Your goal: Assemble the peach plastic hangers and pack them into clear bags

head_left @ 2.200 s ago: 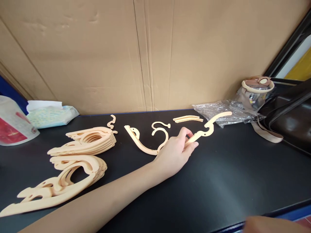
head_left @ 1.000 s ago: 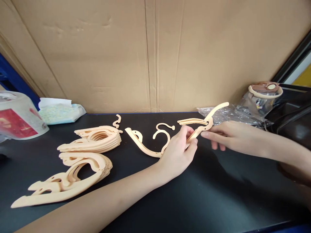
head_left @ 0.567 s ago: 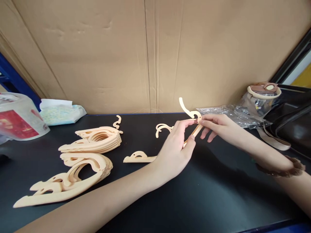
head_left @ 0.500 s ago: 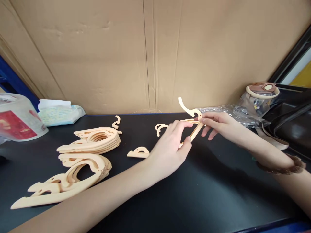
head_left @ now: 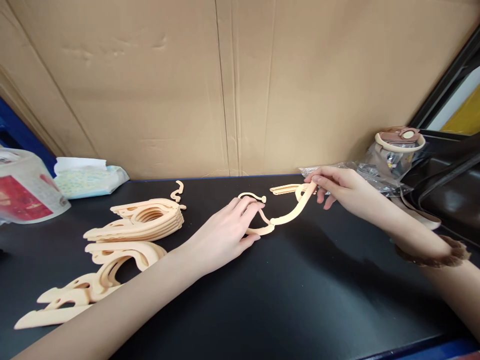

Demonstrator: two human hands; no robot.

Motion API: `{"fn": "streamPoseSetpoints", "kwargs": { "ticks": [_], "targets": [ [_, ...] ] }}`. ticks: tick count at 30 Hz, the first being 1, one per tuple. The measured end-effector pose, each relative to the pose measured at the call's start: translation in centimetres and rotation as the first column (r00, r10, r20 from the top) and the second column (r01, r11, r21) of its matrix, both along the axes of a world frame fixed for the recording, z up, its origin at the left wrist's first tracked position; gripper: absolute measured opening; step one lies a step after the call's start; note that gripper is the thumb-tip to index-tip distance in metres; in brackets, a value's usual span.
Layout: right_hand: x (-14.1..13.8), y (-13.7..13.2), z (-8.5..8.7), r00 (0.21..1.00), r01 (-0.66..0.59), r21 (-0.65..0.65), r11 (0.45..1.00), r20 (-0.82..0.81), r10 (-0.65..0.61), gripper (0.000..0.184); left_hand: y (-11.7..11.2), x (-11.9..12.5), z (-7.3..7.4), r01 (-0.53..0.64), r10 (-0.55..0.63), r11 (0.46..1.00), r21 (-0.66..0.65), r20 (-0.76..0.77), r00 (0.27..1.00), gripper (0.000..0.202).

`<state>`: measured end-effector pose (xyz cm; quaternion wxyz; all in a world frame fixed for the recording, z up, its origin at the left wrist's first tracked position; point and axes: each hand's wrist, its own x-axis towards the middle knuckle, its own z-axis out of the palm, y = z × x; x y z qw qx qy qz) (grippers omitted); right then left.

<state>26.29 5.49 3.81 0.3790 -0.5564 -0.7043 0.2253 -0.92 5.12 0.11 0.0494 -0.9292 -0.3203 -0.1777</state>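
A cream plastic folding hanger [head_left: 294,214] is held between my two hands above the black table, its two curved arms meeting at a joint in the middle. My left hand [head_left: 234,225] has thumb and fingers closed round the left arm, most of which the hand covers. With thumb and fingertips my right hand [head_left: 333,186] pinches the upper end of the right arm. Just above my left fingers shows a thin curved cream piece [head_left: 250,194] with a round end; I cannot tell whether it is attached. Behind the hanger are slim cream parts [head_left: 283,189].
Two stacks of cream hanger parts, a rear stack [head_left: 165,227] and a front stack [head_left: 152,252], lie left on the black table [head_left: 300,305]. Behind them is a small hook [head_left: 177,192]. A tissue pack [head_left: 93,181], plastic tub [head_left: 33,187], clear cup [head_left: 397,155] and cardboard wall [head_left: 168,90] surround the workspace.
The hanger has swung from narrowly folded to spread wide. My left hand has moved left and slightly down with its arm; my right hand has stayed nearly in place. The loose half-round piece is now hidden.
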Motion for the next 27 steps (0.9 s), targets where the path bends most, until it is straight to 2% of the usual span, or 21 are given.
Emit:
{"fn": "streamPoseSetpoints", "kwargs": {
  "ticks": [3,6,10,14,16,17,18,20,21,23,27],
  "targets": [
    [-0.9,-0.2,-0.6,0.984,-0.025,0.004,1.0,-0.176,0.026,0.048,-0.3,0.3,-0.2,-0.016,0.016,1.0,0.009,0.02,1.0,0.049],
    [-2.0,-0.6,-1.2,0.955,-0.102,-0.058,0.993,-0.287,0.081,0.069,-0.7,0.5,-0.3,-0.026,0.025,0.998,0.059,0.019,1.0,0.051],
    [-2.8,-1.2,-1.8,0.938,-0.137,-0.127,0.982,-0.335,0.088,0.095,-1.4,0.7,-0.4,0.011,-0.01,0.984,0.18,-0.008,1.0,0.051],
    [-2.8,-1.6,-1.5,0.93,-0.208,-0.149,0.967,-0.336,0.149,0.102,-2.2,0.9,-0.5,0.102,-0.101,0.962,0.255,-0.016,0.995,0.057],
    [-2.9,-1.9,-1.2,0.923,-0.277,-0.148,0.949,-0.314,0.22,0.092,-2.6,1.1,-0.5,0.14,-0.139,0.951,0.277,-0.021,0.99,0.059],
    [-3.0,-2.1,-1.1,0.916,-0.337,-0.163,0.927,-0.285,0.282,0.081,-2.8,1.2,-0.5,0.156,-0.158,0.946,0.283,-0.018,0.987,0.059],
    [-3.1,-2.3,-1.0,0.9,-0.411,-0.194,0.891,-0.24,0.363,0.066,-3.0,1.3,-0.5,0.169,-0.174,0.944,0.282,-0.008,0.985,0.058],
    [-3.4,-2.9,-1.1,0.838,-0.544,-0.301,0.784,-0.145,0.526,0.035,-3.1,1.4,-0.4,0.179,-0.195,0.94,0.289,0.026,0.98,0.055],
    [-3.6,-3.2,-1.2,0.803,-0.584,-0.358,0.728,-0.125,0.583,0.029,-3.1,1.5,-0.3,0.176,-0.196,0.938,0.3,0.039,0.98,0.053],
    [-4.0,-3.7,-1.5,0.768,-0.62,-0.419,0.663,-0.149,0.623,0.028,-3.0,1.4,-0.1,0.162,-0.184,0.928,0.335,0.034,0.982,0.048],
    [-4.1,-3.8,-1.6,0.774,-0.625,-0.425,0.654,-0.234,0.588,0.028,-2.6,1.1,0.6,0.11,-0.108,0.902,0.418,-0.028,0.994,0.045]
  ]
}}
